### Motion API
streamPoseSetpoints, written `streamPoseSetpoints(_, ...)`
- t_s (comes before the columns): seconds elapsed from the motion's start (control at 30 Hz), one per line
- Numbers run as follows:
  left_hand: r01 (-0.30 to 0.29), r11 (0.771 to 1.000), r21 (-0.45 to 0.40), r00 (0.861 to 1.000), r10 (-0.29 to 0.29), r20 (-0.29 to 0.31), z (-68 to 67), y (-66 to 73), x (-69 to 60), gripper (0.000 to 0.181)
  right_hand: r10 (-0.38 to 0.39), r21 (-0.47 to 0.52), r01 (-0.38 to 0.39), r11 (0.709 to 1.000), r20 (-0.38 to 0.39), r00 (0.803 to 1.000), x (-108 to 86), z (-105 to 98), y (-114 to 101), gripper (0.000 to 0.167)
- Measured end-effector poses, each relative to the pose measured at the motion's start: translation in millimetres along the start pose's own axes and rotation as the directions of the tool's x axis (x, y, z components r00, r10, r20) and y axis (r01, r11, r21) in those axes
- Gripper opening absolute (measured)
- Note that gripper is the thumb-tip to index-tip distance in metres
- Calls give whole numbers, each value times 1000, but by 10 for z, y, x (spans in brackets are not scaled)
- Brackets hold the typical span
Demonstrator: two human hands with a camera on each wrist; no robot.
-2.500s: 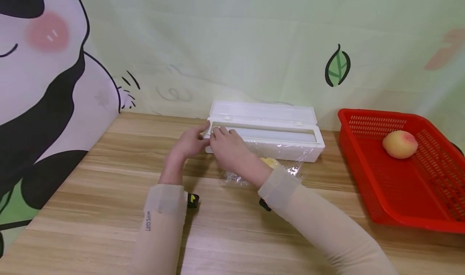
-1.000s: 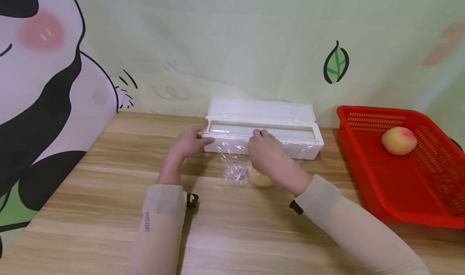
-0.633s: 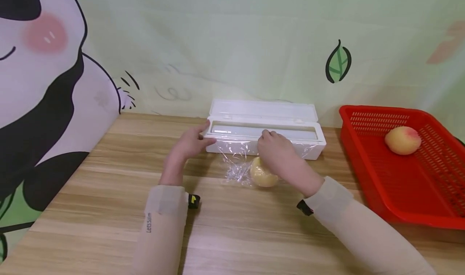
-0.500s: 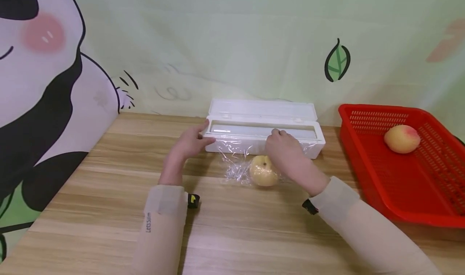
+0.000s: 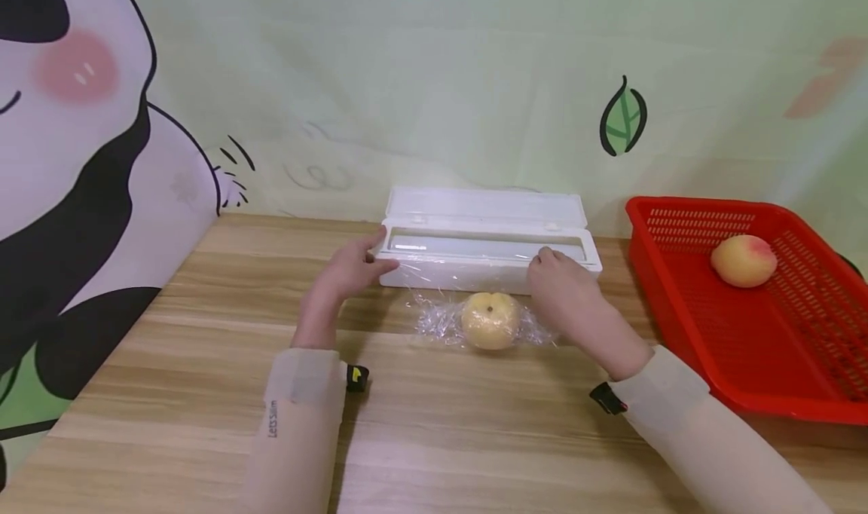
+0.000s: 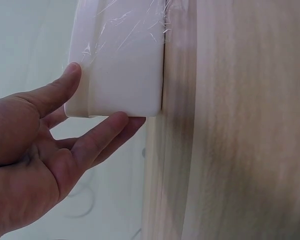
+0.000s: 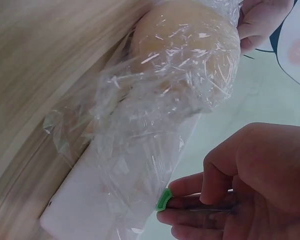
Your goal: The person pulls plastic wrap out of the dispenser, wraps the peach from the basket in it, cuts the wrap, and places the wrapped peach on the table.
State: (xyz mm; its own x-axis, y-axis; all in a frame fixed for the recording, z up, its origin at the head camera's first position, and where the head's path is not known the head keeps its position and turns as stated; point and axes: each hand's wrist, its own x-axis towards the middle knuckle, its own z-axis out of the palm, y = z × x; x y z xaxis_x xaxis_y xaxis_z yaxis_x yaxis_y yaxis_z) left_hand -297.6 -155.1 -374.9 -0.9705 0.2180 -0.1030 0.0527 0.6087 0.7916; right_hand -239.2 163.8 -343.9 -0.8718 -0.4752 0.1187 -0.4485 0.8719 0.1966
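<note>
Just left of right hand (image 5: pixel 561 288), curled fingers on green slider (image 7: pixel 164 200): film-wrapped fruit (image 5: pixel 490 322).

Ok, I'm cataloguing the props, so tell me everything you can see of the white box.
The white box is long, low and narrow, and looks like smooth plastic. Its lid stands open along the back edge, showing a pale roll lying lengthwise inside. It sits on the wooden table near the backdrop. Clear film drapes over its front. The left hand grips its left end; toward the right, the right hand holds a small green piece at the front edge.
</note>
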Motion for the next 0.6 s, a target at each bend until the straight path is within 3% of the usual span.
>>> streamPoseSetpoints(0.4,1,1000,-1,1000,-1,4,49,1,13,74,151,49,-154,987,53,987,-119,37,122,24)
streamPoseSetpoints(0.6,0,1000,-7,1000,0,3,42,-11,12,74,219,58,-226,972,96,971,-211,64,269,46)
